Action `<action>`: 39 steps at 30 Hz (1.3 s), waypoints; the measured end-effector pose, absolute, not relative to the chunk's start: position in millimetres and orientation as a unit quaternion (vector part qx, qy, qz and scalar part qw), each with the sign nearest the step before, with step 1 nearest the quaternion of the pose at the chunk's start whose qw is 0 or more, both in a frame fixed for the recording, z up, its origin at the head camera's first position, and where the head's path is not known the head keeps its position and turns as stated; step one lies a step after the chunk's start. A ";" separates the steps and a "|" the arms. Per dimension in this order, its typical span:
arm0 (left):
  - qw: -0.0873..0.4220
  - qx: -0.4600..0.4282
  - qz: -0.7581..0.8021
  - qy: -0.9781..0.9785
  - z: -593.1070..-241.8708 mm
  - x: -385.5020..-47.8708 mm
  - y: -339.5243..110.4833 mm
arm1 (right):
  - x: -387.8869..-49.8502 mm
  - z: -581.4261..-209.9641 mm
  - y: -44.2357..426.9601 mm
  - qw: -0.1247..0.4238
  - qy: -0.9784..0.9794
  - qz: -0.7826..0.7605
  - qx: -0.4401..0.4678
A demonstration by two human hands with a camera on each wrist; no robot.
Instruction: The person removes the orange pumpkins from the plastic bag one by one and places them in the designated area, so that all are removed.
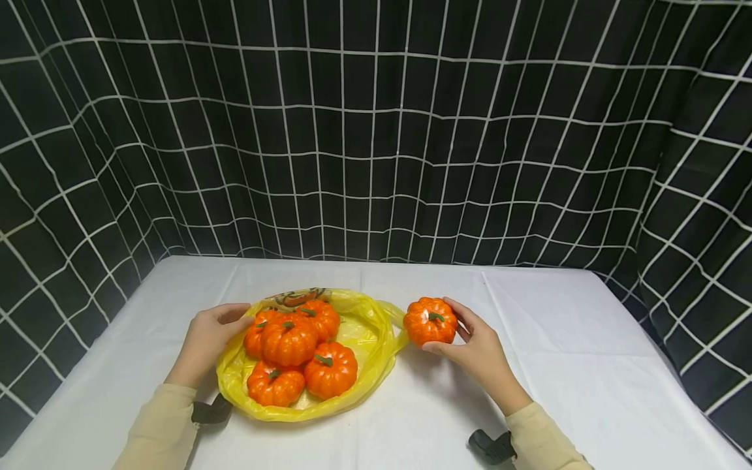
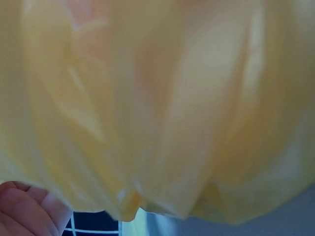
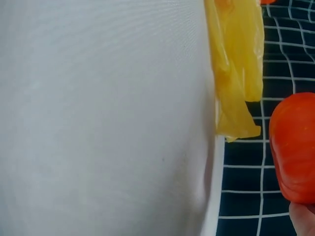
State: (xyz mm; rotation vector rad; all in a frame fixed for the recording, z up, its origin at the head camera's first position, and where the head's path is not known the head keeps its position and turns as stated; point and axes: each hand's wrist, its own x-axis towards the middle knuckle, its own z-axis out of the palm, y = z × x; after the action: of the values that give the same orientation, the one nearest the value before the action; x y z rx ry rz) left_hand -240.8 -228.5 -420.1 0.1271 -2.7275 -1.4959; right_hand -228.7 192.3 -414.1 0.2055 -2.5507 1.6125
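Note:
A yellow plastic bag point(image 1: 367, 326) lies open on the table with several orange pumpkins point(image 1: 331, 370) inside. My left hand point(image 1: 213, 336) pinches the bag's left rim between thumb and fingers; in the left wrist view the yellow bag point(image 2: 162, 123) fills most of the picture, with part of the hand point(image 2: 32, 211) at the lower left corner. To the right of the bag, my right hand point(image 1: 478, 349) grips one orange pumpkin point(image 1: 424, 330) from its right side. The right wrist view shows this pumpkin point(image 3: 295, 147) at the right edge, a fingertip point(image 3: 302, 219) touching its bottom.
A white cloth point(image 1: 558, 365) covers the table. Behind it and at both sides hangs a black curtain point(image 1: 376, 130) with a white grid. The bag's handle point(image 1: 392, 314) extends right, close to the held pumpkin.

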 end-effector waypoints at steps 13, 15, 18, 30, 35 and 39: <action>0.011 0.042 -0.482 -0.875 -419.4 -241.2 -228.1 | -230.9 -416.4 207.4 0.060 -0.839 0.540 0.027; 0.012 0.042 -0.480 -0.876 -419.7 -241.2 -228.5 | -231.7 -417.0 209.6 0.057 -0.837 0.544 0.020; 0.013 0.041 -0.479 -0.877 -419.9 -241.0 -228.9 | -232.5 -417.6 211.8 0.053 -0.832 0.552 0.010; 0.008 0.047 -0.481 -0.875 -418.7 -241.0 -227.9 | -235.0 -419.5 219.3 0.018 -0.834 0.551 -0.014; 0.010 0.046 -0.482 -0.875 -419.5 -241.9 -229.0 | -237.0 -422.6 221.5 -0.004 -0.847 0.531 -0.031; 0.012 0.044 -0.479 -0.877 -420.6 -242.9 -230.1 | -238.2 -425.5 223.6 -0.018 -0.853 0.520 -0.041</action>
State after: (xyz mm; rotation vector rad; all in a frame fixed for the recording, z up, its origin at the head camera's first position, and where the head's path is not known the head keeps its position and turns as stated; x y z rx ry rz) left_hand -242.9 -230.1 -420.6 0.1381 -2.7334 -1.4922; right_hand -238.2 223.6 -425.5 -0.1309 -2.7121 1.6521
